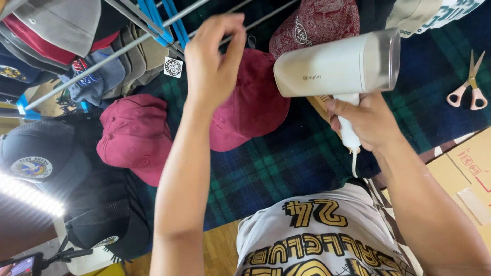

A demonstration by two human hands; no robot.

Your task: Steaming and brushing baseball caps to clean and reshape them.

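The right hand was wrapped around the white handle of a cream, barrel-shaped handheld garment steamer, whose body pointed toward the left hand with its grey end cap on the far side. The left hand was raised and empty, fingers loosely curled with thumb and fingertips close together — it hovered above a dark red corduroy cap without clearly touching it. That cap lay on a dark green and navy plaid cloth spread over the bench, directly beneath and between the two hands.

Left of the left forearm sat a second maroon cotton cap, and further left two black caps with round patches. Beyond the left hand ran the grey and blue rods of a metal rack, hung with more caps in grey, red, blue and tan. Just beyond the steamer lay a red patterned cap. Well to the right of the right hand — on the same plaid cloth — lay a pair of scissors with pale pink handles
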